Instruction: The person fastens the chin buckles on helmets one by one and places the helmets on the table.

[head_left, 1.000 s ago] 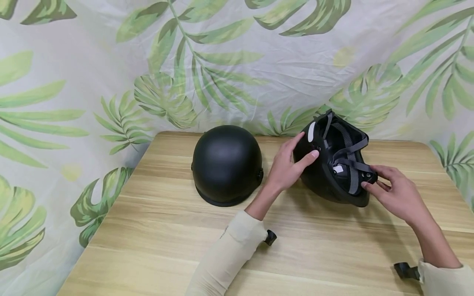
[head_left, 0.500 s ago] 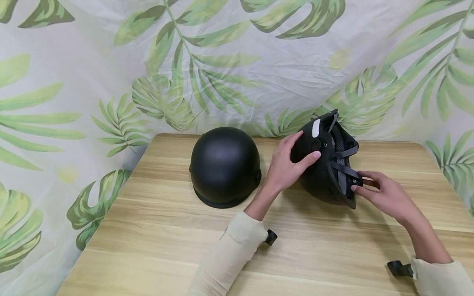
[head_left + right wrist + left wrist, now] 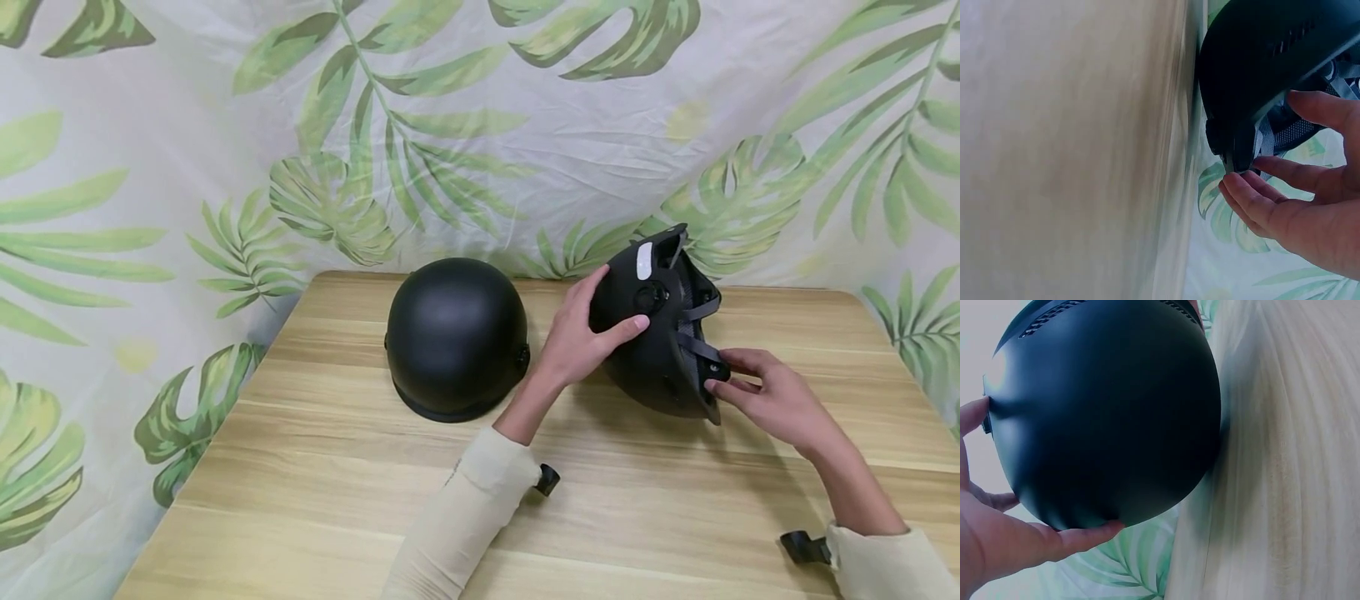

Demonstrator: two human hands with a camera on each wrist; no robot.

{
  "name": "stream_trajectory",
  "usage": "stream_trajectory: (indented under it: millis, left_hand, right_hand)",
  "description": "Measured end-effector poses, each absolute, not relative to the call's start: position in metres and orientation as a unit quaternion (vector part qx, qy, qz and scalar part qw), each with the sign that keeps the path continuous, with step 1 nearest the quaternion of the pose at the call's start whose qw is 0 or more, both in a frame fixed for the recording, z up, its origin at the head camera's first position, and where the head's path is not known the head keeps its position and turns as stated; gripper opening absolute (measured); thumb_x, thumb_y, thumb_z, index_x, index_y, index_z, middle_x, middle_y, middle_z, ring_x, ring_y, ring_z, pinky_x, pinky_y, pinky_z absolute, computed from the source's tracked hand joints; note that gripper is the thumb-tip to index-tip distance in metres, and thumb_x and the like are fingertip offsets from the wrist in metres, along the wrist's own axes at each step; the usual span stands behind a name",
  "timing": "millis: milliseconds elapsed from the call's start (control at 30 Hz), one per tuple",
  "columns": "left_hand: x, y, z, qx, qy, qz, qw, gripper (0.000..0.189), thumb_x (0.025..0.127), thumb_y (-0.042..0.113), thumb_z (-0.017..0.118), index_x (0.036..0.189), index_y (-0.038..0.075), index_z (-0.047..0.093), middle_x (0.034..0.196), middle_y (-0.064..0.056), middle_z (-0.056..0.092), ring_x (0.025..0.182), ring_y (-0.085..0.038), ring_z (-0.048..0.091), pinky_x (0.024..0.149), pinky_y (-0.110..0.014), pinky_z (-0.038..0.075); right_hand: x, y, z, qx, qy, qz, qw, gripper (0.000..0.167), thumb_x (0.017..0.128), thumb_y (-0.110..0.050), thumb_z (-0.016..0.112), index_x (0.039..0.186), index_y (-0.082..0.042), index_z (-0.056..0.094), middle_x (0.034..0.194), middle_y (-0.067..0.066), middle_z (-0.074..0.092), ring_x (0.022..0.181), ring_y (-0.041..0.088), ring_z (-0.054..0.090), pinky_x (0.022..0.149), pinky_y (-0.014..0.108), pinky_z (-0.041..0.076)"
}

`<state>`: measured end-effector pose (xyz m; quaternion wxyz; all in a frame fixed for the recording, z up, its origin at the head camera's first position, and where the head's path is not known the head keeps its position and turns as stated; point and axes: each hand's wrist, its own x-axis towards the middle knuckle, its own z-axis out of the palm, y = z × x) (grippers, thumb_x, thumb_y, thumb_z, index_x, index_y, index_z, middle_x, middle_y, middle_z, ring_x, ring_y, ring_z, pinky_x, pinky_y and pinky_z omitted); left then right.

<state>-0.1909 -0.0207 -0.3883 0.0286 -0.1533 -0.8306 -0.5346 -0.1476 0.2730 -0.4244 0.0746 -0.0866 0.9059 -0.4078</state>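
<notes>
A black helmet (image 3: 645, 371) is tilted on its side at the right, its opening facing right. Grey straps (image 3: 699, 346) cross that opening, and a white reflective strip (image 3: 644, 261) marks the shell. My left hand (image 3: 581, 333) holds the shell from the left, thumb on the near side and fingers spread on the far side. From the right, my right hand (image 3: 772, 400) pinches the dark tab at the helmet's lower edge. In the left wrist view the smooth shell (image 3: 1116, 419) fills much of the picture. The right wrist view shows fingertips on the rim piece (image 3: 1244, 147).
A second black helmet (image 3: 457, 333) stands dome up to the left of my left hand. Both are on a wood-grain table (image 3: 337, 500). A leaf-patterned cloth (image 3: 450, 125) hangs behind it. Black wrist mounts (image 3: 805, 547) stick out from the sleeves.
The held helmet has turned so that its opening faces farther right and shows less of its inside. My right hand has moved left with its edge. My left hand has barely moved.
</notes>
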Motion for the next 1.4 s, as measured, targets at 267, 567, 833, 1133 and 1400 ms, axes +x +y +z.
stream_trajectory:
  millis: [267, 567, 833, 1133, 1400]
  left_hand:
    - [-0.187, -0.016, -0.386, -0.139, -0.842, -0.519, 0.055, 0.084, 0.094, 0.051, 0.078, 0.167, 0.031, 0.041, 0.171, -0.006, 0.038, 0.157, -0.027, 0.041, 0.127, -0.052, 0.039]
    - [-0.192, -0.02, -0.373, -0.132, -0.85, -0.507, 0.059, 0.082, 0.092, 0.054, 0.079, 0.161, 0.023, 0.047, 0.168, -0.006, 0.04, 0.153, -0.025, 0.043, 0.125, -0.048, 0.041]
    - [-0.2, -0.031, -0.373, -0.173, -0.839, -0.51, 0.073, 0.075, 0.094, 0.051, 0.079, 0.158, 0.023, 0.05, 0.163, 0.0, 0.047, 0.153, -0.02, 0.044, 0.127, -0.045, 0.038]
    - [-0.201, -0.031, -0.377, -0.176, -0.839, -0.509, 0.081, 0.073, 0.094, 0.05, 0.079, 0.157, 0.023, 0.053, 0.163, 0.001, 0.049, 0.153, -0.02, 0.045, 0.127, -0.045, 0.039]
    - [-0.201, -0.026, -0.378, -0.178, -0.84, -0.506, 0.08, 0.074, 0.094, 0.051, 0.079, 0.158, 0.023, 0.052, 0.164, 0.002, 0.048, 0.154, -0.02, 0.044, 0.127, -0.044, 0.039]
  right_hand:
    - [-0.148, 0.269, -0.427, -0.086, 0.906, -0.4, 0.112, 0.07, 0.109, -0.032, 0.066, 0.158, 0.011, 0.042, 0.155, 0.039, 0.049, 0.138, 0.053, 0.058, 0.082, 0.007, 0.05]
    - [-0.149, 0.265, -0.431, -0.121, 0.892, -0.414, 0.136, 0.061, 0.111, -0.027, 0.061, 0.157, 0.009, 0.044, 0.159, 0.034, 0.049, 0.143, 0.051, 0.055, 0.088, 0.007, 0.049]
    - [-0.154, 0.265, -0.429, -0.124, 0.889, -0.414, 0.151, 0.064, 0.112, -0.031, 0.06, 0.16, 0.006, 0.042, 0.156, 0.034, 0.053, 0.143, 0.05, 0.055, 0.087, 0.009, 0.049]
    - [-0.149, 0.268, -0.42, -0.118, 0.904, -0.395, 0.116, 0.066, 0.111, -0.033, 0.061, 0.16, 0.007, 0.041, 0.16, 0.035, 0.046, 0.144, 0.055, 0.05, 0.088, 0.007, 0.046]
    - [-0.139, 0.264, -0.378, -0.131, 0.888, -0.439, -0.049, 0.056, 0.109, -0.023, 0.066, 0.156, 0.002, 0.05, 0.153, 0.03, 0.056, 0.121, -0.02, 0.05, 0.093, -0.004, 0.043]
